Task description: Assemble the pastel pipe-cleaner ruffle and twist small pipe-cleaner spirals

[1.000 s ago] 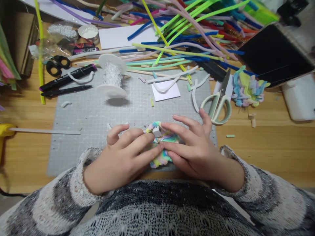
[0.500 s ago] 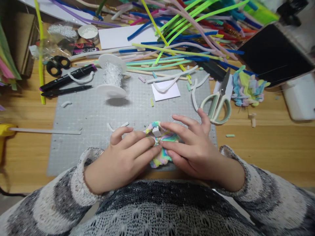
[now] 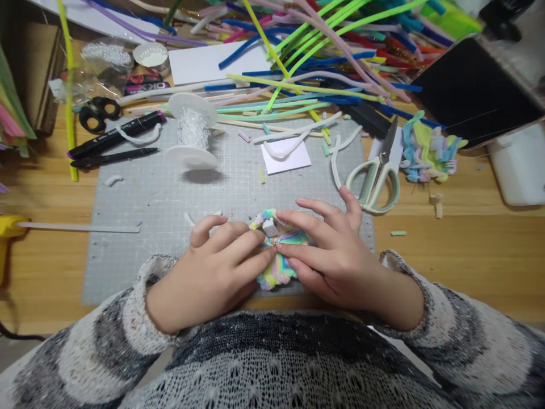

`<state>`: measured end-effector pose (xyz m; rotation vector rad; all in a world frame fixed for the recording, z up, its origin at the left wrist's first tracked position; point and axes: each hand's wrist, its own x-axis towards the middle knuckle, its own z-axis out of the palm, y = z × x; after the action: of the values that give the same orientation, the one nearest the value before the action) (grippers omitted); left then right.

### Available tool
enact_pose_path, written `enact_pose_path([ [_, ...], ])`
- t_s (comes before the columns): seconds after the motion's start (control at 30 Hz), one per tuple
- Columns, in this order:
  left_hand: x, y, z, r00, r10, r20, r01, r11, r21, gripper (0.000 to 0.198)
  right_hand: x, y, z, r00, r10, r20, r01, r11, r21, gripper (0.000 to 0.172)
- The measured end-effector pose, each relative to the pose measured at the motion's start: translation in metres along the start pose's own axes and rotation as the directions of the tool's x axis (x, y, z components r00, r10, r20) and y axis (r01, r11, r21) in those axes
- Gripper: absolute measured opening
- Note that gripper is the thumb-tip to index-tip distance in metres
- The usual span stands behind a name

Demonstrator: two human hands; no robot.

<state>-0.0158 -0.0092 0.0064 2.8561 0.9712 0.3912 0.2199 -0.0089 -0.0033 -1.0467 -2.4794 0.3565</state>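
Note:
A small pastel craft piece made of pipe cleaners point(image 3: 277, 275) lies low on the grey cutting mat, between my hands. Near its top a small whitish block point(image 3: 269, 228) shows. From the left, my left hand point(image 3: 221, 267) closes on the piece, its fingertips at the middle. My right hand point(image 3: 330, 250) grips the right side, with the index finger along the top and another fingertip pressed at the centre; its outer finger sticks up. Both thumbs are partly hidden. A tiny shiny bit sits where the fingertips meet, too small to name.
Scissors point(image 3: 374, 182) lie right of my right hand. A spool of clear thread point(image 3: 192, 130), a white card point(image 3: 286, 155) and black markers point(image 3: 119, 135) rest on the cutting mat point(image 3: 128, 227). Many pipe cleaners point(image 3: 332, 45) are heaped behind. A yellow glue gun point(image 3: 9, 226) is at the left.
My left fingertips have shifted slightly left and down at the middle of the piece. My right hand keeps almost the same hold. The whole view has moved a little.

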Motion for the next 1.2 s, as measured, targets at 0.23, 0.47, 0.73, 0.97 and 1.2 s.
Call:
enact_pose_path([
  [0.23, -0.0004, -0.001, 0.0019, 1.0, 0.01, -0.01, -0.01, 1.0, -0.002, 0.024, 0.0008, -0.0007, 0.0002, 1.0, 0.0, 0.0, 0.0, 1.0, -0.003, 0.019],
  [0.47, -0.0012, 0.0006, 0.0011, 1.0, 0.002, 0.004, -0.002, 1.0, 0.015, 0.023, 0.0006, -0.0008, 0.001, 1.0, 0.001, -0.001, -0.001, 1.0, -0.003, 0.018],
  [0.73, -0.0017, 0.0021, 0.0026, 1.0, -0.012, 0.013, 0.012, 1.0, 0.025, 0.023, 0.001, -0.0006, 0.0009, 1.0, -0.007, -0.008, 0.007, 1.0, -0.006, 0.019],
  [0.97, -0.0011, 0.0028, 0.0035, 0.999, -0.026, 0.021, 0.025, 0.999, 0.027, 0.023, 0.0012, -0.0006, 0.0017, 1.0, -0.007, -0.009, 0.007, 1.0, 0.0, 0.019],
  [1.2, -0.003, 0.0013, 0.0028, 1.0, -0.005, -0.004, 0.005, 1.0, 0.009, 0.025, 0.0011, 0.0013, -0.0047, 0.99, -0.035, -0.138, 0.041, 0.998, 0.041, 0.018],
])
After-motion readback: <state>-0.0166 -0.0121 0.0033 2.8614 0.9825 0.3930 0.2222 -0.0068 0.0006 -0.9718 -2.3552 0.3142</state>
